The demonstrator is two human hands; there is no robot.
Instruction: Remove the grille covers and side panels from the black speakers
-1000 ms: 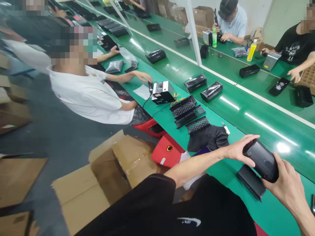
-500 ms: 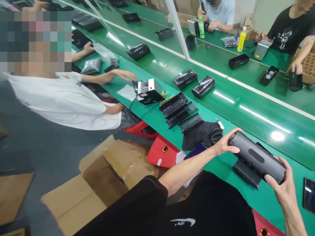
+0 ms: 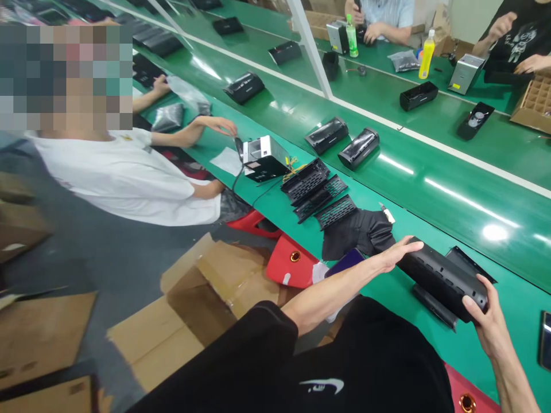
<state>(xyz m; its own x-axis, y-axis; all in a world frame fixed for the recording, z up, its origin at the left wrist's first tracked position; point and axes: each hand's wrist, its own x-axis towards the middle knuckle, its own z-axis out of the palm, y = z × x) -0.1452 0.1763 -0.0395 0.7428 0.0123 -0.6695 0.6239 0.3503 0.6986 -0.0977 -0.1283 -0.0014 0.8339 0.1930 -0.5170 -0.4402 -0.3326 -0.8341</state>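
Observation:
I hold a long black speaker housing [image 3: 443,278] by both ends, just above the green bench [image 3: 469,350]. My left hand [image 3: 396,256] presses its fingers against the left end. My right hand [image 3: 484,321] grips the right end with thumb and fingers. The side of the housing with several slots faces up. Under it lie flat black panels [image 3: 433,307]. A black cloth [image 3: 359,232] lies just left of my left hand.
Perforated black grilles [image 3: 316,192] are stacked beyond the cloth, next to a silver box [image 3: 262,158] where a person in a white shirt sits. Wrapped speakers [image 3: 359,148] lie on the conveyor. Red stools [image 3: 290,261] and open cartons [image 3: 206,298] stand on the floor. A phone [image 3: 546,338] lies far right.
I have turned the housing from end-on to lengthwise and rolled it, so its slotted side now faces up, and it sits lower over the black panels. The view shifted slightly.

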